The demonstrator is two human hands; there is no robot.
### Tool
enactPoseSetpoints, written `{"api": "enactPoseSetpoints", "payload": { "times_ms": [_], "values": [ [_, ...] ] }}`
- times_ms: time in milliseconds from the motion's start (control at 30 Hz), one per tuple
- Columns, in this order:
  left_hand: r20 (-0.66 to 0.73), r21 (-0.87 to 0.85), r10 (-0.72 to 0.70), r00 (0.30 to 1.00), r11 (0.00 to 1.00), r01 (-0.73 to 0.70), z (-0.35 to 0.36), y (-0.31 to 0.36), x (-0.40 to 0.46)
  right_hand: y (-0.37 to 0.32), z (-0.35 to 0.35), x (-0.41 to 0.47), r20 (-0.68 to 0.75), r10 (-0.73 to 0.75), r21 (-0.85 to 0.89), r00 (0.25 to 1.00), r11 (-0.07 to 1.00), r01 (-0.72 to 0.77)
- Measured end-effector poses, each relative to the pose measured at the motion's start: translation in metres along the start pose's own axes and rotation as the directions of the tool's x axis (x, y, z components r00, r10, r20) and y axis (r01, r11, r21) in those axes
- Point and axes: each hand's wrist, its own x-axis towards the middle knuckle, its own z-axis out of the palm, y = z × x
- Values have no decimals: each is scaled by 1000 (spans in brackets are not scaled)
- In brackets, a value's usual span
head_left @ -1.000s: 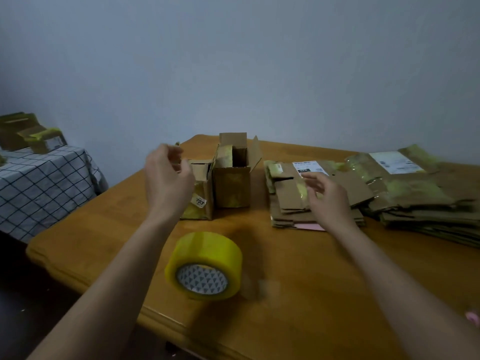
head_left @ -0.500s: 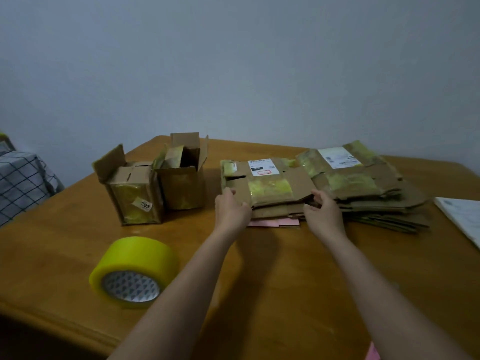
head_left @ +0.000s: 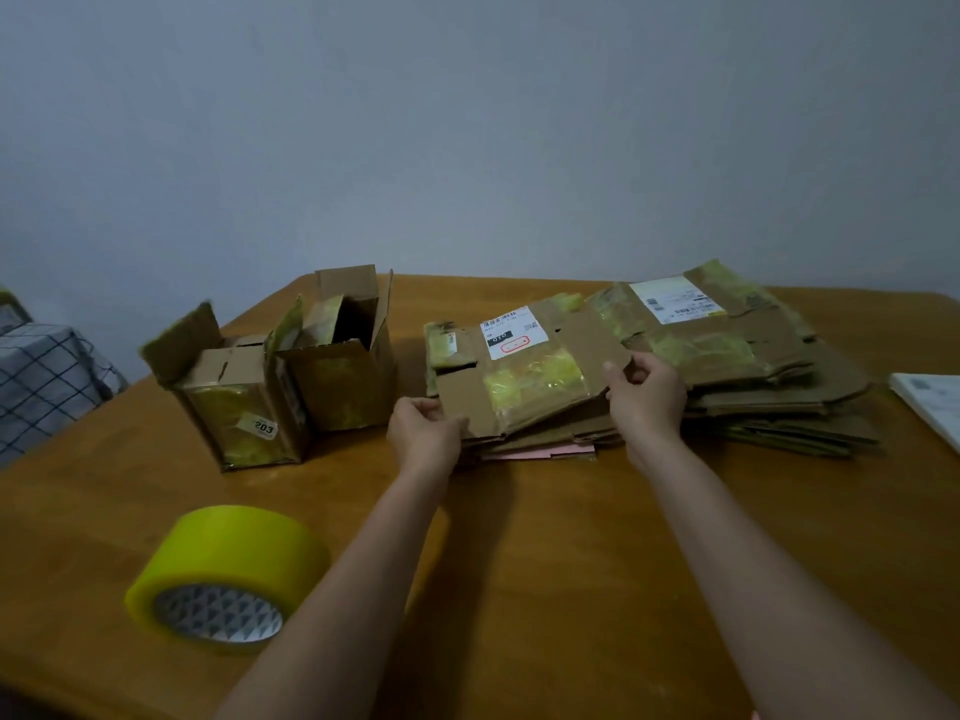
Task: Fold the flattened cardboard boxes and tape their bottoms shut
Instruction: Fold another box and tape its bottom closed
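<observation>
flattened box (head_left: pixel 524 379) between both hands (head_left: pixel 423 431)

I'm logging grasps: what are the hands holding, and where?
Both hold the top flattened box: left hand at its near-left corner, right hand at its right edge.

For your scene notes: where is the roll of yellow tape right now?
In the head view, the tape roll lies on the table, near left, before the "203" box.
</observation>
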Motion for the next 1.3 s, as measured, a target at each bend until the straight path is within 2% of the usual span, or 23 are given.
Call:
{"api": "enactPoseSetpoints", "payload": {
  "times_ms": [133,267,400,533,600,700,833,933,1033,1167,1300],
  "values": [
    [182,6,-23,983,1000,22,-9,0,-22,-15,-22,-12,10,-77,101,997,992,76],
    [199,132,37,979,989,-64,-19,0,-49,-37,-53,-33,7,-172,196,985,966,167],
    [105,127,281,954,947,-293,-40,9,-78,-58,-93,-55,53,-241,277,969,936,218],
    [106,-24,553,826,832,-554,-63,18,-104,-64,-127,-79,88,-313,218,946,933,288],
    [142,-113,623,769,783,-612,-70,19,-118,-63,-141,-92,123,-323,208,938,933,294],
    [182,-298,621,762,773,-560,-78,15,-139,-61,-157,-110,183,-338,208,923,931,299],
    [144,-309,625,767,765,-565,-89,6,-154,-56,-165,-127,212,-364,217,907,922,320],
    [123,-329,632,765,753,-569,-96,0,-160,-51,-164,-135,225,-295,278,928,933,229],
    [123,-317,643,756,747,-584,-100,-4,-164,-44,-159,-144,309,-255,301,916,940,160],
    [157,-361,639,753,747,-558,-105,-1,-172,-47,-157,-156,374,-299,286,878,938,198],
    [185,-331,631,753,762,-557,-112,-1,-172,-52,-163,-157,356,-368,212,859,927,310]
  ]
}}
